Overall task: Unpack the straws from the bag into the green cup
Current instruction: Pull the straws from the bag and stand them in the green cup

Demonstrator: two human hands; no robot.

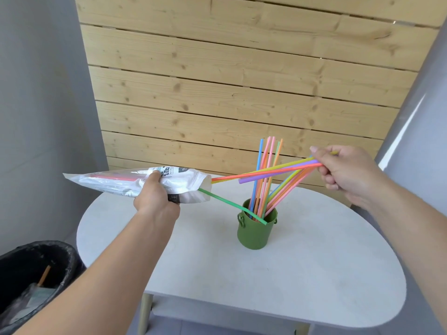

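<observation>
My left hand (154,197) grips a crumpled clear-and-white plastic bag (116,181), held level above the table's left end with its mouth facing right. My right hand (346,170) pinches a few straws (273,170), yellow, purple and red-orange, which stretch from my fingers back toward the bag's mouth. A green straw (225,204) hangs out of the bag's mouth, and its free end lies across the rim of the green cup (256,234). The cup stands upright on the table and holds several coloured straws (266,175), some upright, some leaning right.
The white oval table (302,274) has its rounded edges near me and to the right. A black-lined bin (36,269) with rubbish stands at the lower left, beside the table. A wooden slat wall (242,81) rises behind.
</observation>
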